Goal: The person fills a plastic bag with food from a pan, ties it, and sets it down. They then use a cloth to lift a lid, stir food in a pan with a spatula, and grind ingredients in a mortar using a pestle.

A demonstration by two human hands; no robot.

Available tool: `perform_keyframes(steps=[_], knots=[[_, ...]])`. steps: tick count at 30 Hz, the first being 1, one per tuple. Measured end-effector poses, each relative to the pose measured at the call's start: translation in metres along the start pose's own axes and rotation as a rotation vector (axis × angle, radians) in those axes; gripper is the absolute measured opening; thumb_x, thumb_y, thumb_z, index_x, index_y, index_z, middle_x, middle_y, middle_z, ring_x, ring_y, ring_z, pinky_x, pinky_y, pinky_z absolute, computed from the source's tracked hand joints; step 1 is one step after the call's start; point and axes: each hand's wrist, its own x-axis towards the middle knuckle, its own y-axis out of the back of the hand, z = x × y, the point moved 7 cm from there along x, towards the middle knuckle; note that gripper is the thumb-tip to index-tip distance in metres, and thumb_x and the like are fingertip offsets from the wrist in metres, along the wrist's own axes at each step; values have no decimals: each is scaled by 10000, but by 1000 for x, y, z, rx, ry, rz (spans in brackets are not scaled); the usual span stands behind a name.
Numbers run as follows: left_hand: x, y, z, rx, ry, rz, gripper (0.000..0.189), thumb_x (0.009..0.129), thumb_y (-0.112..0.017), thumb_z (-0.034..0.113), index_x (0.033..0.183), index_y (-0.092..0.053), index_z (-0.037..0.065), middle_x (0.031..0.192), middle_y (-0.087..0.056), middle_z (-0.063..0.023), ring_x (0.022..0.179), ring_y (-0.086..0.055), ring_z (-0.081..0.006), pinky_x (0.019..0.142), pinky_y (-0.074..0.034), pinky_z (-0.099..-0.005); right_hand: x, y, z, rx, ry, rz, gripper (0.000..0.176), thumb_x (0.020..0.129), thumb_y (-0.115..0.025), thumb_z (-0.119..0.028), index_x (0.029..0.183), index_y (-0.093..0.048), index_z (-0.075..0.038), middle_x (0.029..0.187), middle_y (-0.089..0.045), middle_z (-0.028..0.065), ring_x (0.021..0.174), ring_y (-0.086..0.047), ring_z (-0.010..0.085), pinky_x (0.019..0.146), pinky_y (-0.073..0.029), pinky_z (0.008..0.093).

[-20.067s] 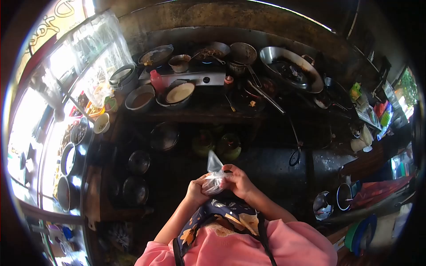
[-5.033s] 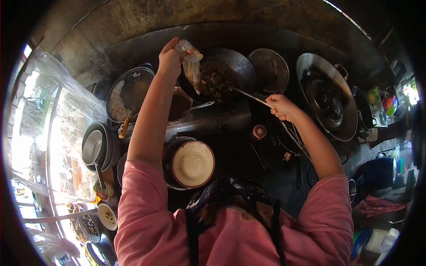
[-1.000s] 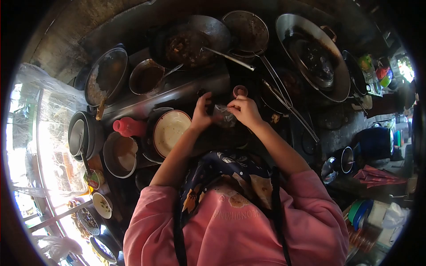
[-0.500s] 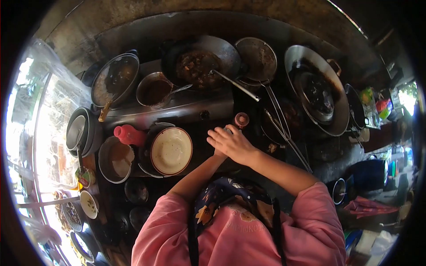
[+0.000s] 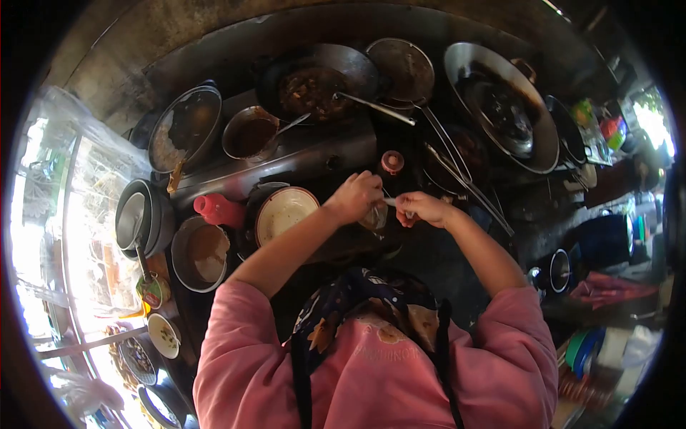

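My left hand (image 5: 357, 197) and my right hand (image 5: 424, 209) are held apart above the counter in front of my chest. Between them hangs a small see-through thing (image 5: 375, 215) that looks like a plastic bag, with a whitish twisted end toward the right. The fingers of both hands are closed in a pinch on it. Just beyond them stands a small bottle with a pinkish top (image 5: 391, 162). To the left, partly behind my left forearm, is a cream bowl with a brown rim (image 5: 284, 207).
A wok of dark food (image 5: 314, 89) and a saucepan (image 5: 250, 134) sit on the stove (image 5: 300, 157). A strainer (image 5: 402, 70), tongs (image 5: 468, 189) and a large oily pan (image 5: 532, 154) lie right. Left are a pink bottle (image 5: 218, 211) and a pot of brownish liquid (image 5: 204, 254).
My hands were together, the right over the left. They have now separated, with the see-through thing showing between them. The view has shifted slightly.
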Motion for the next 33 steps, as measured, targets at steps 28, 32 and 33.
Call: perform_keyframes(steps=[28, 32, 33], knots=[[-5, -5, 177, -691, -185, 23, 190, 629, -636, -96, 773, -663, 26, 841, -616, -89, 819, -600, -192, 691, -469, -275, -177, -88, 45, 582, 590, 841, 119, 806, -623, -59, 897, -631, 17, 703, -612, 47, 578, -563, 88, 502, -449, 213], [16, -103, 247, -1086, 30, 225, 229, 642, -495, -189, 727, -622, -19, 856, -624, -75, 805, -594, -157, 718, -482, -253, -258, -76, 123, 1134, 684, 1151, 124, 812, -612, -18, 929, -614, 23, 775, -627, 60, 627, -592, 116, 545, -498, 242], [19, -134, 265, -1182, 75, 170, 247, 643, -464, -200, 720, -617, -22, 854, -624, -72, 800, -594, -153, 729, -485, -249, -283, -75, 145, 1237, 677, 1229, 122, 811, -609, -3, 930, -616, 22, 807, -630, 68, 644, -600, 126, 564, -512, 253]])
